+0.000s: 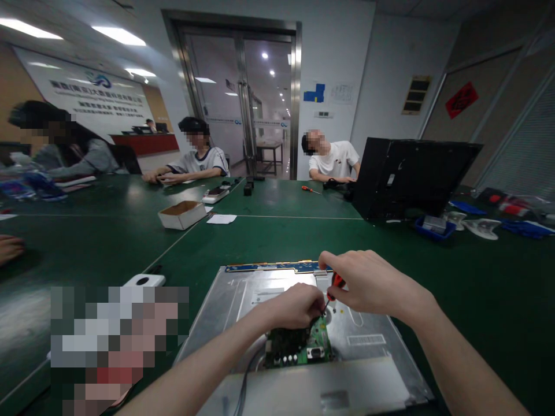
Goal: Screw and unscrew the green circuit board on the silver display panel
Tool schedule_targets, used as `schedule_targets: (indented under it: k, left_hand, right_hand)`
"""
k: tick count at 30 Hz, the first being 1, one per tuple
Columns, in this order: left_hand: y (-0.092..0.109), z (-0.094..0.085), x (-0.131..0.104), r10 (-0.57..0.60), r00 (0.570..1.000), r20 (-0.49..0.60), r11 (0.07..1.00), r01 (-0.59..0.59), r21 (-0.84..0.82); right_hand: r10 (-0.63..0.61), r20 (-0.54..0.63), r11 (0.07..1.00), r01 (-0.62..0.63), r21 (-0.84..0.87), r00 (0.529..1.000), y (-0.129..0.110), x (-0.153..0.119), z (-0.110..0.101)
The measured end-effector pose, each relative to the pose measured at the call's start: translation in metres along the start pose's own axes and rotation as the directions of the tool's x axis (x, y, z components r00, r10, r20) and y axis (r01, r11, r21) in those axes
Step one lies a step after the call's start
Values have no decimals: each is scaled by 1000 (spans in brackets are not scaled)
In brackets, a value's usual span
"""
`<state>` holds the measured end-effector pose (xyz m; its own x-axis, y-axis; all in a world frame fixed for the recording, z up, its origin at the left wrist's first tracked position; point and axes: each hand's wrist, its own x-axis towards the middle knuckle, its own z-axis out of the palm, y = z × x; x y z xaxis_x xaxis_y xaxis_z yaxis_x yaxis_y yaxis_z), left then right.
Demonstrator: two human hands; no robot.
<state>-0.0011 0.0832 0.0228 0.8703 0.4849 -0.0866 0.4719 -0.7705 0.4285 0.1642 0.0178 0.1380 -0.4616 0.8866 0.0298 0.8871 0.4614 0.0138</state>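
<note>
A metal display panel [373, 358] lies flat on the green table, with a green circuit board [321, 341] on its middle. My right hand [368, 283] is closed around the red and black handle of a screwdriver [336, 282], its shaft slanting down to the board's upper edge. Beside the shaft, my left hand [299, 306] has its fingers pressed together at the same edge of the board; what they hold, if anything, is hidden. A dark cable [243, 387] runs from the board's left side toward the front.
A small open box [182, 215] and white paper [221, 219] lie beyond the panel. A black monitor housing [416, 173] stands back right near a blue tray [435, 227]. Another screwdriver [310, 189] lies farther back. Several people sit around the table; one person's hand [11, 248] rests at left.
</note>
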Motion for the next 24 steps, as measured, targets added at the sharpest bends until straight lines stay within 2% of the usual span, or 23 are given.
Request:
schedule_targets:
  k: [8, 11, 13, 15, 17, 18, 19, 20, 22, 24]
  left_hand:
    - [2, -1, -1, 11, 997, -78, 998, -16, -67]
    - [0, -6, -1, -20, 977, -214, 993, -5, -118]
    - [2, -13, -1, -90, 920, -381, 987, 31, -157]
    - [9, -24, -2, -165, 817, -552, 977, 60, -203]
    - [24, -38, -8, -207, 712, -671, 969, 52, -243]
    - [34, -45, -14, -211, 650, -730, 965, 19, -262]
    - [47, -52, -21, -192, 545, -817, 945, -122, -303]
    - [60, -57, -31, -149, 507, -849, 910, -266, -318]
    - [84, -61, -55, -50, 506, -861, 840, -445, -310]
    - [100, -53, -83, 1, 552, -834, 832, -463, -306]
  right_hand:
    - [-57, -29, 995, 59, 77, 998, -1, 1, 1]
    - [-68, -42, 995, 71, 74, 997, -1, 2, 2]
    - [-54, -45, 996, 57, 64, 998, 0, 2, 3]
    - [-40, -45, 997, 43, 57, 998, 1, 3, 4]
    - [-36, -44, 997, 39, 61, 998, 2, 4, 5]
    - [-37, -45, 997, 40, 67, 998, 2, 4, 5]
    - [-37, -45, 996, 40, 73, 998, 3, 4, 5]
    - [-37, -45, 996, 41, 80, 998, 3, 4, 6]
    - [-39, -31, 994, 42, 97, 999, 2, 4, 5]
    - [-28, -11, 995, 29, 101, 1000, 1, 4, 4]
